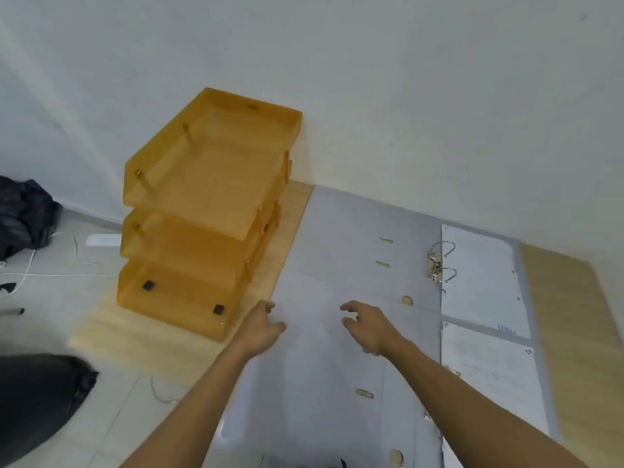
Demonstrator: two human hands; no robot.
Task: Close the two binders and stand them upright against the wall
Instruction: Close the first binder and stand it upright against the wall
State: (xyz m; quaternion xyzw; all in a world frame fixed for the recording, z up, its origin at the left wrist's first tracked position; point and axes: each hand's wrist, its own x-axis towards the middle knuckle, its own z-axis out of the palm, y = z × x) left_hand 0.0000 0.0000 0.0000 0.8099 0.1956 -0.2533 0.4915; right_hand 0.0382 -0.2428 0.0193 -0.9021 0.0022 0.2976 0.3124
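On the wooden table (567,298), which sits right against the white wall (405,79), your two grey binders lie flat and wide open. The far binder (337,238) reaches up to the wall, and the near binder (304,383) lies just in front of it, touching or slightly overlapping it. Each one has white paper on its right side. The far binder's metal rings (442,263) stand open next to its paper (483,282). To the left of the binders, a stack of three orange trays (209,211) stands on the table, its back against the wall. Your left hand (260,327) is at the left edge of the binders with its fingers loosely spread, and it holds nothing. Your right hand (368,324) is over the grey cover with its fingers curled and open, and it holds nothing too. You cannot tell if either hand touches the cover. Down on the floor at the left lies a white cord (50,271).
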